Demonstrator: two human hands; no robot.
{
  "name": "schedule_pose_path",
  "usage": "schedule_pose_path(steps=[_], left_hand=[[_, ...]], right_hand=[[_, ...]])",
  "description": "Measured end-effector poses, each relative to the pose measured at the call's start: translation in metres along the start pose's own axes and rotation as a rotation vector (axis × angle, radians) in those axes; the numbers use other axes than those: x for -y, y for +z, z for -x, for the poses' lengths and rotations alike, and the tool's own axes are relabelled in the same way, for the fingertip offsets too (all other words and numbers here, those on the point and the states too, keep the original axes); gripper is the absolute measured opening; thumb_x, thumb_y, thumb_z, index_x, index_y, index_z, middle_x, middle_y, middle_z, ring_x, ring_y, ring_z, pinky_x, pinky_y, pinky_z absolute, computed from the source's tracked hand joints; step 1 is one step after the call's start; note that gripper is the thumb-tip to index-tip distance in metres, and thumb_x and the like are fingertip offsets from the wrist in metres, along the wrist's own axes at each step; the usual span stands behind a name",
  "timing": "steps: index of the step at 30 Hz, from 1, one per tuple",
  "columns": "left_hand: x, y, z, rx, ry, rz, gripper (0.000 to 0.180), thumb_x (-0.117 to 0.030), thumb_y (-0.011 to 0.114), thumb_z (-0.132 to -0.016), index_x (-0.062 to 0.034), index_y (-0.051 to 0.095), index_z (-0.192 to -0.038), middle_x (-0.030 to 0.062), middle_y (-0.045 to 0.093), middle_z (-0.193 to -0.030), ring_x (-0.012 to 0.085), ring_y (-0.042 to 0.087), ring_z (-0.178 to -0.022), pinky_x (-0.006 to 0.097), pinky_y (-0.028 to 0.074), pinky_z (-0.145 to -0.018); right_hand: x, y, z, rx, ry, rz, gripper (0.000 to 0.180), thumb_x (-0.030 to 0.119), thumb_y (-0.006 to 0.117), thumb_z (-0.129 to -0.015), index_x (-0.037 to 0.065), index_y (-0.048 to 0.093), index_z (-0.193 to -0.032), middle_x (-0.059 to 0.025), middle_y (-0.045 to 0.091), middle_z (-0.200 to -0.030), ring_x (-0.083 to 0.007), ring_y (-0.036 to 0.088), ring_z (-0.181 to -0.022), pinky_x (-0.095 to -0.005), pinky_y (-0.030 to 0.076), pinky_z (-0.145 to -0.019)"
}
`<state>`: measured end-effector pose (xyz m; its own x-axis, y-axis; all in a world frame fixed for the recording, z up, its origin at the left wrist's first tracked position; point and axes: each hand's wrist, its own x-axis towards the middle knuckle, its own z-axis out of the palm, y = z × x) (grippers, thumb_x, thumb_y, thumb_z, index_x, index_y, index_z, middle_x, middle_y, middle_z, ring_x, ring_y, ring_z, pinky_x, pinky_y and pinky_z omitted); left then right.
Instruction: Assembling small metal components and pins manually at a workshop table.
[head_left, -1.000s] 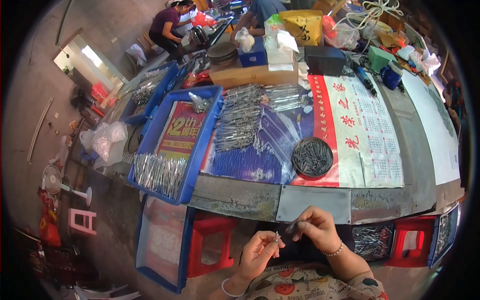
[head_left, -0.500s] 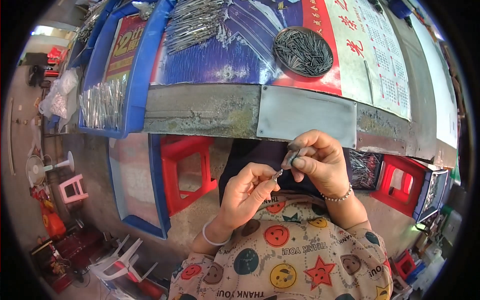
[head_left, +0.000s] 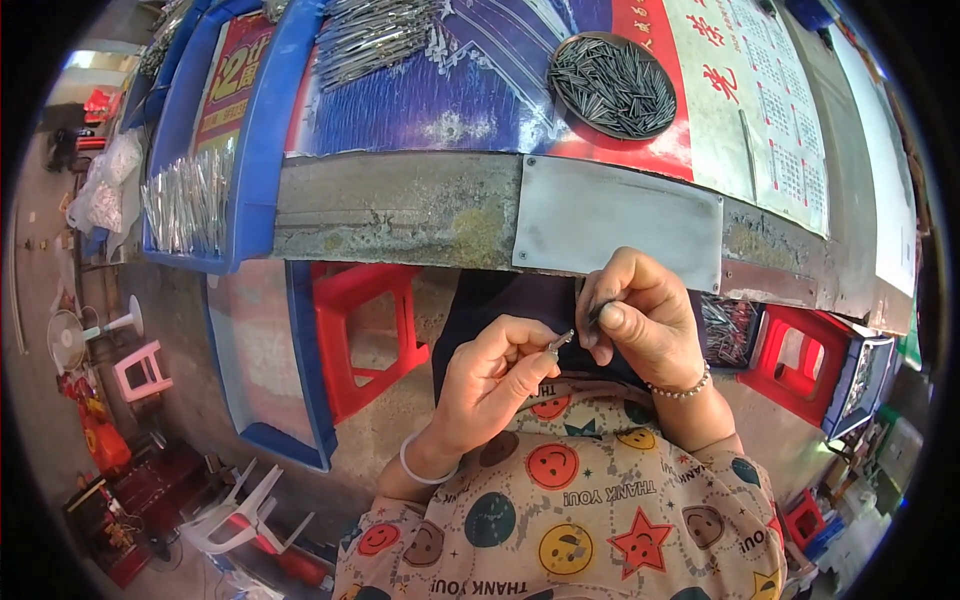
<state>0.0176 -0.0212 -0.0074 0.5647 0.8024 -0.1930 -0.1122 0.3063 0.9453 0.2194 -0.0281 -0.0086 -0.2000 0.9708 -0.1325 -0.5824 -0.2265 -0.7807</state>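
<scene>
Between thumb and forefinger, my left hand (head_left: pixel 500 372) pinches a small, slim, shiny metal part (head_left: pixel 562 341), its narrow end pointing up toward the right. My right hand (head_left: pixel 645 325) is just right of that tip, thumb and fingers pressed together around a small dark piece (head_left: pixel 599 309), mostly hidden by the fingertips. A slight gap separates the two hands. Both are above my lap, in front of the bench edge. On the bench beyond, a round dish (head_left: pixel 667 118) is heaped with short dark metal pins (head_left: pixel 610 82).
Slim silver rods (head_left: pixel 370 40) lie piled on the bench's printed covering; more rods (head_left: pixel 190 205) stand in a blue tray (head_left: pixel 262 130) at left. A metal plate (head_left: pixel 615 220) is screwed to the front edge. Red stools (head_left: pixel 368 335) flank my legs, with another blue tray (head_left: pixel 318 400) at left.
My right fingertips have shifted a little to the right and turned. More of the silver part's tip shows beyond my left fingers. The whole view has tilted slightly.
</scene>
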Motion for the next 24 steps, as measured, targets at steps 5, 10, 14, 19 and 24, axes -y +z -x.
schedule_pose_path(steps=[5, 10, 14, 19, 24], left_hand=[[0.002, 0.0, 0.001, -0.006, -0.006, 0.007, 0.017, -0.007, 0.057, -0.095, 0.0029, 0.054, -0.108, 0.0016, 0.06, -0.082, 0.0033, 0.05, -0.068, 0.017, 0.04, -0.059], [0.002, -0.002, 0.0, 0.016, 0.003, 0.005, 0.017, -0.007, 0.057, -0.095, 0.003, 0.054, -0.108, 0.0019, 0.06, -0.082, 0.0032, 0.049, -0.067, 0.017, 0.04, -0.058], [0.002, -0.002, 0.001, 0.008, -0.002, 0.016, 0.016, -0.008, 0.056, -0.095, 0.0031, 0.054, -0.108, 0.0024, 0.06, -0.082, 0.0035, 0.05, -0.068, 0.018, 0.041, -0.058], [-0.001, -0.003, 0.002, -0.013, 0.017, 0.026, 0.016, -0.007, 0.055, -0.096, 0.003, 0.054, -0.108, 0.0032, 0.061, -0.084, 0.0039, 0.051, -0.07, 0.018, 0.042, -0.06], [0.0, -0.008, 0.002, -0.019, 0.039, -0.011, 0.016, -0.005, 0.055, -0.095, 0.0032, 0.054, -0.108, 0.0037, 0.06, -0.086, 0.0046, 0.051, -0.072, 0.018, 0.043, -0.062]], right_hand=[[0.0, 0.003, -0.001, -0.008, 0.06, -0.033, 0.016, 0.015, 0.061, -0.093, 0.004, 0.051, -0.09, -0.0073, 0.061, -0.078, -0.0082, 0.054, -0.059, -0.0194, 0.045, -0.053], [-0.004, 0.002, -0.004, 0.035, 0.118, -0.19, 0.015, 0.016, 0.061, -0.093, 0.004, 0.051, -0.09, -0.0082, 0.062, -0.077, -0.0096, 0.055, -0.058, -0.0199, 0.045, -0.053], [-0.005, 0.003, -0.006, 0.028, 0.169, -0.277, 0.016, 0.016, 0.061, -0.093, 0.004, 0.052, -0.089, -0.0089, 0.063, -0.076, -0.0102, 0.055, -0.058, -0.0202, 0.046, -0.053], [-0.003, 0.004, -0.006, -0.067, 0.214, -0.27, 0.013, 0.013, 0.061, -0.092, 0.004, 0.052, -0.088, -0.0094, 0.064, -0.077, -0.0103, 0.055, -0.056, -0.0204, 0.044, -0.051], [0.006, -0.003, 0.0, -0.009, 0.185, -0.126, 0.008, 0.007, 0.063, -0.09, 0.002, 0.057, -0.091, -0.0072, 0.065, -0.078, -0.0078, 0.056, -0.059, -0.0196, 0.043, -0.052]])
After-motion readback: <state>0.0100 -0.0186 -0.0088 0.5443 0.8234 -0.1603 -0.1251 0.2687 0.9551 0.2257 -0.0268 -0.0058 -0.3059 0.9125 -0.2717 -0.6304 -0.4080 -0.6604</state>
